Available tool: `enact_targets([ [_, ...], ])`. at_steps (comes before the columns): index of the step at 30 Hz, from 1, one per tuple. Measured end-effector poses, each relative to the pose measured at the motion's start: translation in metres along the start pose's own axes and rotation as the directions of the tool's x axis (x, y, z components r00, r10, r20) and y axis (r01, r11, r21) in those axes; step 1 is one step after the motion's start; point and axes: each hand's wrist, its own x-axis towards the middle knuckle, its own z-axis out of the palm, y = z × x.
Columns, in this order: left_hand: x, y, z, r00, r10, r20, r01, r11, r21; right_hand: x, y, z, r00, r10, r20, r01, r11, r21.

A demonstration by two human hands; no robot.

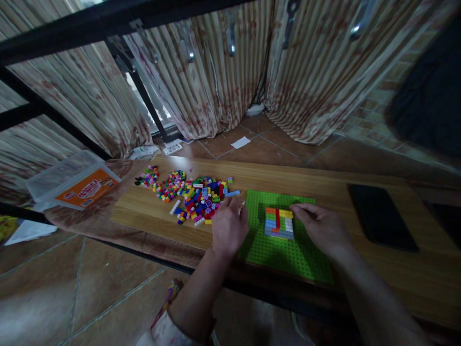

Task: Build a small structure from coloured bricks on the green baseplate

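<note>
A green studded baseplate (284, 252) lies on the wooden table (151, 211) in front of me. A small block of bricks (279, 222) in orange, blue, red, yellow, white and grey is built on it. My right hand (320, 227) rests on the plate's right side, with its fingertips pinched against the top right corner of the block. My left hand (229, 224) lies at the plate's left edge with fingers curled, next to a pile of loose coloured bricks (190, 192). What its fingers hold, if anything, is hidden.
A clear plastic box with an orange label (74, 185) stands at the table's left end. A dark flat tablet (382, 216) lies to the right. Behind the table hang striped curtains (216, 77), with papers (240, 142) on the tiled floor.
</note>
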Motion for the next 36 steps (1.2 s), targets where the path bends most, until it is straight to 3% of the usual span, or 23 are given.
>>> enact_targets([
  [7,-0.004,0.0,-0.003,0.988,-0.097,0.119,0.063,0.963,0.262,0.004,0.007,-0.002,0.996,0.044,-0.082,-0.038,0.997,0.063],
  [14,-0.001,-0.001,0.0,0.98,-0.126,0.156,0.074,0.951,0.301,0.003,0.008,-0.001,0.996,0.034,-0.088,-0.024,0.994,0.111],
  [17,0.0,-0.002,-0.002,0.988,-0.112,0.104,0.088,0.974,0.21,0.002,0.003,-0.003,0.993,0.067,-0.098,-0.056,0.991,0.12],
  [20,0.002,-0.001,0.001,0.997,-0.071,0.036,0.075,0.985,-0.153,0.0,-0.005,-0.004,0.991,0.079,-0.11,-0.06,0.984,0.165],
  [22,0.003,0.002,0.004,0.992,-0.103,0.073,0.126,0.859,-0.496,-0.002,-0.011,-0.003,0.993,0.04,-0.107,-0.016,0.977,0.215],
  [24,0.004,0.007,0.008,0.968,-0.156,0.198,0.252,0.615,-0.747,-0.006,-0.017,-0.001,0.995,-0.048,-0.082,0.069,0.961,0.267],
  [27,0.004,0.017,0.01,0.906,-0.175,0.386,0.42,0.246,-0.873,-0.013,-0.025,0.003,0.979,-0.204,0.0,0.193,0.93,0.313],
  [29,0.003,0.022,0.01,0.869,-0.163,0.467,0.483,0.073,-0.873,-0.017,-0.03,0.005,0.958,-0.281,0.061,0.249,0.918,0.309],
  [32,0.002,0.024,0.009,0.833,-0.097,0.545,0.543,-0.055,-0.838,-0.022,-0.037,0.006,0.926,-0.361,0.108,0.316,0.901,0.298],
  [36,0.001,0.024,0.007,0.806,-0.022,0.592,0.588,-0.09,-0.804,-0.025,-0.041,0.005,0.915,-0.387,0.109,0.341,0.891,0.299],
])
